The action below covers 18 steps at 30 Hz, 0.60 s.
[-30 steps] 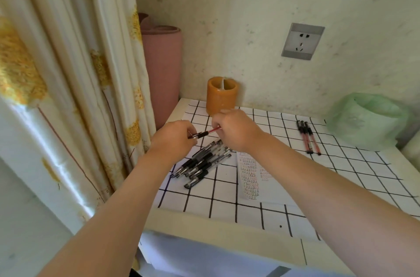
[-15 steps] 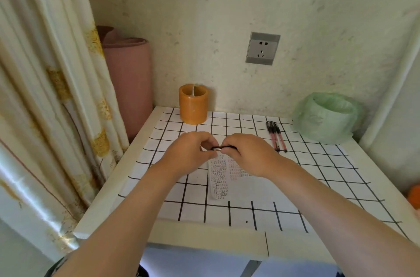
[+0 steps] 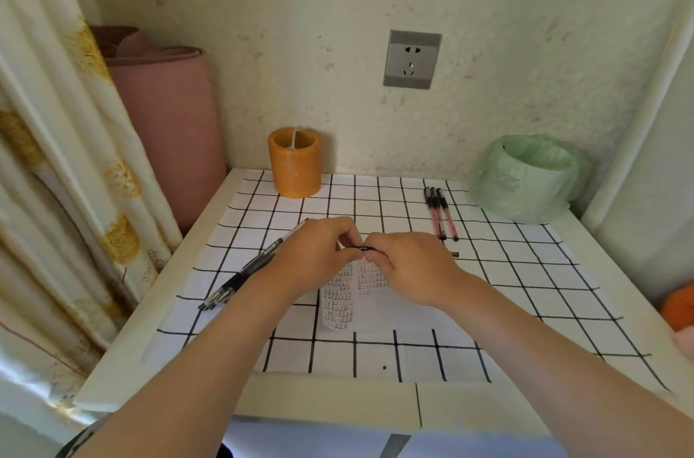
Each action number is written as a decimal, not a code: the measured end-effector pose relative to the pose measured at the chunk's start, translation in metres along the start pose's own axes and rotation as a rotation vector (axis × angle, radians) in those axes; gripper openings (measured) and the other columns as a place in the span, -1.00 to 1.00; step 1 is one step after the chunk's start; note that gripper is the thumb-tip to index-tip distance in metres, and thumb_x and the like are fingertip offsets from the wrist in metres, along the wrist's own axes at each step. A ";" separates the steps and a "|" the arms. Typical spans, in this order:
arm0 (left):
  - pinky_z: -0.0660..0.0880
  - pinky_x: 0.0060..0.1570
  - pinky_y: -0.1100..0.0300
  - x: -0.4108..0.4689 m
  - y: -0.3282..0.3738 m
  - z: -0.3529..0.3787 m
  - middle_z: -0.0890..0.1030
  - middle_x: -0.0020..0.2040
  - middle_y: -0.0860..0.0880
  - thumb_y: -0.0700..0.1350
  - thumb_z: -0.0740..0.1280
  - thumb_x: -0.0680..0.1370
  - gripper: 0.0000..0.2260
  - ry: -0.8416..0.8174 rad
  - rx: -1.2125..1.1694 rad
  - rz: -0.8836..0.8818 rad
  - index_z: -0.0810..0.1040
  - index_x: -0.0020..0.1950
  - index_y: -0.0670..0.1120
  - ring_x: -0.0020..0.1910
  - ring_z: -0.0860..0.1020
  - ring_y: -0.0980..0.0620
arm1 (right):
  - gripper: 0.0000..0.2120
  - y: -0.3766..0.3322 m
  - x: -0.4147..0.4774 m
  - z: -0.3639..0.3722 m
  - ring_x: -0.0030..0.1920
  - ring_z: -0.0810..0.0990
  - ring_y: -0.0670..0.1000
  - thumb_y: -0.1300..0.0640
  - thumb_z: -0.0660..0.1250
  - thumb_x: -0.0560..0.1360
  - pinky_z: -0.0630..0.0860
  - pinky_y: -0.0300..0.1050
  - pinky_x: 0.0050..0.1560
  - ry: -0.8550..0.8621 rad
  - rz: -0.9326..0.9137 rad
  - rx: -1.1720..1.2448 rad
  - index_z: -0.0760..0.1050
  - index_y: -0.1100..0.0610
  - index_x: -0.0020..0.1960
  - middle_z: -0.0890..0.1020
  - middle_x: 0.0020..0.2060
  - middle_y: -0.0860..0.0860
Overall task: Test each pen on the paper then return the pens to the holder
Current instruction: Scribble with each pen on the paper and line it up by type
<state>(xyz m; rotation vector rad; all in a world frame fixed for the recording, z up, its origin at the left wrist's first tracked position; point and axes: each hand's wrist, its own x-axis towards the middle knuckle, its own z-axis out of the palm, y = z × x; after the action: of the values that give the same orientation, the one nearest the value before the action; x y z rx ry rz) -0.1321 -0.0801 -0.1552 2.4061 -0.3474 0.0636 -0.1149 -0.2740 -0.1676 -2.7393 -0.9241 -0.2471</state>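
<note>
**Both hands pinch one pen over the paper**

Since a second ago the left hand and right hand have shifted from over the loose heap of black pens to above the white, written-on paper sheet. Each hand's curled fingertips pinch one end of a dark pen held level between them. Three red-barrelled pens lie farther right. The orange cylindrical holder stands near the wall.
</note>
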 end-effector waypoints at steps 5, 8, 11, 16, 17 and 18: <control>0.58 -0.10 0.07 0.007 -0.001 0.000 0.62 -0.21 0.21 0.06 0.48 0.48 -0.90 -0.030 0.027 -0.033 0.58 -0.15 0.15 -0.21 0.57 0.18 | -0.75 0.006 -0.002 -0.002 -0.20 0.58 -0.01 -0.13 0.14 0.64 0.40 -0.11 -0.26 -0.046 0.045 0.091 0.54 -0.08 0.15 0.65 -0.21 -0.09; 0.53 -0.14 0.16 0.007 -0.002 -0.001 0.61 -0.16 0.20 0.03 0.45 0.51 -0.92 -0.048 0.147 -0.075 0.56 -0.10 0.12 -0.18 0.55 0.20 | -0.65 0.007 -0.003 -0.001 -0.17 0.56 -0.02 -0.04 0.17 0.63 0.43 -0.06 -0.21 -0.107 0.092 0.177 0.32 -0.07 0.41 0.65 -0.15 -0.04; 0.43 -0.19 0.19 0.006 -0.006 -0.003 0.60 -0.09 0.17 0.01 0.41 0.52 -0.93 -0.057 0.298 -0.115 0.54 -0.06 0.12 -0.08 0.52 0.15 | -0.70 0.011 -0.005 0.000 -0.30 0.50 0.01 0.20 0.17 0.61 0.44 -0.03 -0.27 -0.113 0.129 0.366 0.26 -0.08 0.28 0.57 -0.27 0.04; 0.40 -0.08 0.27 0.006 -0.011 0.003 0.57 -0.08 0.15 -0.04 0.39 0.53 -0.95 -0.096 0.376 -0.121 0.57 -0.02 0.07 0.11 0.51 0.07 | -0.68 0.015 -0.003 -0.002 -0.27 0.60 0.11 0.33 0.22 0.59 0.58 -0.07 -0.30 0.004 0.329 0.854 0.60 -0.02 -0.11 0.62 -0.18 0.10; 0.42 0.05 0.24 0.007 -0.012 0.004 0.59 -0.05 0.13 -0.05 0.38 0.53 -0.94 -0.107 0.380 -0.119 0.58 -0.01 0.07 0.20 0.49 0.06 | -0.66 0.014 -0.003 -0.004 -0.26 0.63 0.10 0.37 0.19 0.60 0.62 -0.07 -0.26 0.010 0.367 0.984 0.64 0.04 -0.09 0.62 -0.16 0.11; 0.43 0.12 0.20 0.008 -0.012 0.004 0.60 -0.02 0.12 -0.07 0.38 0.53 -0.92 -0.124 0.381 -0.117 0.59 0.01 0.06 0.25 0.46 0.05 | -0.64 0.013 -0.003 -0.006 -0.24 0.64 0.06 0.41 0.14 0.61 0.65 -0.07 -0.20 0.014 0.393 1.091 0.65 0.10 -0.06 0.61 -0.14 0.11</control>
<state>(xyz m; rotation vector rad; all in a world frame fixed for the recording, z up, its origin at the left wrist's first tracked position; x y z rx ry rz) -0.1215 -0.0760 -0.1651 2.8115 -0.2687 -0.0802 -0.1100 -0.2874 -0.1650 -1.8083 -0.3083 0.2514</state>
